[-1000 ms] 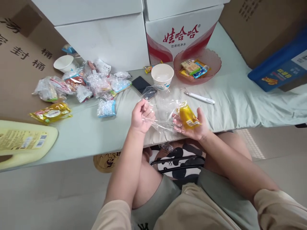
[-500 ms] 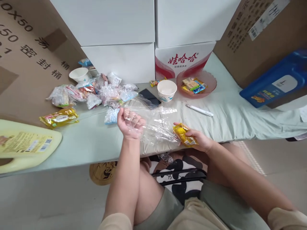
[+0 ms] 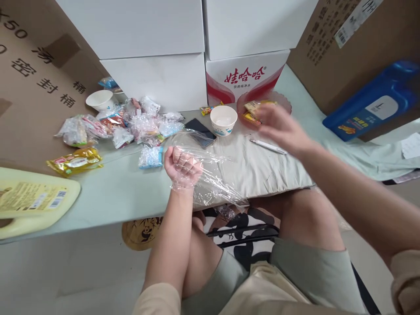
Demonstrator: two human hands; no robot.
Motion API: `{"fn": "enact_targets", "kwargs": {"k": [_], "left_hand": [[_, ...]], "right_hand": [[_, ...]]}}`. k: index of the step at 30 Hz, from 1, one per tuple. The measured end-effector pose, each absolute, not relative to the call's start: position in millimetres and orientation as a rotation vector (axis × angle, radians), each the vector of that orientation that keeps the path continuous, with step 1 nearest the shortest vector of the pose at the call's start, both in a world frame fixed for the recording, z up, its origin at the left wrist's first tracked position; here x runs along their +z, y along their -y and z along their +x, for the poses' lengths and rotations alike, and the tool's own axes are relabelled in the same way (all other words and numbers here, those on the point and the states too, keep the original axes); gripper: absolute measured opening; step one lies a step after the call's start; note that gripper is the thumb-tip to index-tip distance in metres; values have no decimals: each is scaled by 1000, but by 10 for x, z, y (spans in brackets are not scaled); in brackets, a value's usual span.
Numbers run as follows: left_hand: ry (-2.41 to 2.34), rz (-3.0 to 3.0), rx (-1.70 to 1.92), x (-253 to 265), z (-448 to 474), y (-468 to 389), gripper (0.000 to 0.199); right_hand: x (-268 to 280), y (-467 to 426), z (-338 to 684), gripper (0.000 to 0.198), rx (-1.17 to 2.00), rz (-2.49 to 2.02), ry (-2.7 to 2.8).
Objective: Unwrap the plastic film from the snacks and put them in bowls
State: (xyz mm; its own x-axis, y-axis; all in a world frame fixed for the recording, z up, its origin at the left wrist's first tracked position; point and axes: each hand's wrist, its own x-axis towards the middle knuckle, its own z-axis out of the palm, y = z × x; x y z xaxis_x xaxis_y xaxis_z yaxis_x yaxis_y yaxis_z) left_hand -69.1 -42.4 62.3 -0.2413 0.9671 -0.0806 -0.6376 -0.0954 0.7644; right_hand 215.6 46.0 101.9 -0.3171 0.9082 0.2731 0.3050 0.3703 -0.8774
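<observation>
My left hand point(image 3: 183, 166) is curled into a loose fist, palm up, with a clear plastic bag point(image 3: 216, 188) around it and its wrist. The bag trails to the right across the cloth and over the table edge. My right hand point(image 3: 284, 127), smeared by motion, is at the front of the pink glass bowl point(image 3: 286, 105), thumb and fingers apart. Nothing shows in its grip. Behind its fingers the bowl holds small wrapped snacks point(image 3: 252, 117), partly hidden. A white paper bowl point(image 3: 223, 122) stands left of the glass bowl, and a white pen point(image 3: 268, 146) lies below my right hand.
A heap of wrapped snacks point(image 3: 144, 127), a gold packet point(image 3: 75, 162) and another paper bowl point(image 3: 101, 100) lie at the left. A dark phone point(image 3: 200, 131) rests centrally. White cartons point(image 3: 154, 83) stand behind. A yellow jug point(image 3: 36, 201) and a blue bottle point(image 3: 370, 105) flank the sides.
My right hand has moved up and away from the bag to the pink bowl. The yellow packet it held no longer shows in it. My left hand stays nearly in place.
</observation>
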Motion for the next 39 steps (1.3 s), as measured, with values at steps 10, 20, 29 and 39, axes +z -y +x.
{"fn": "enact_targets", "kwargs": {"k": [10,20,29,39], "left_hand": [[-972,538,1223,602,-720,307,55],[-1246,732,1223,389,-560,62,48],[-1181,678,1253,356,-488,-8,48],[-1533,722,1177,285,-508,98,14]], "right_hand": [[269,123,1791,44,1620,-1006,1267],[105,-235,2108,31,1378,-1240,787],[120,-78,2034,62,1623,-1080,936],[38,34,2100,113,1493,-1149,1085]]}}
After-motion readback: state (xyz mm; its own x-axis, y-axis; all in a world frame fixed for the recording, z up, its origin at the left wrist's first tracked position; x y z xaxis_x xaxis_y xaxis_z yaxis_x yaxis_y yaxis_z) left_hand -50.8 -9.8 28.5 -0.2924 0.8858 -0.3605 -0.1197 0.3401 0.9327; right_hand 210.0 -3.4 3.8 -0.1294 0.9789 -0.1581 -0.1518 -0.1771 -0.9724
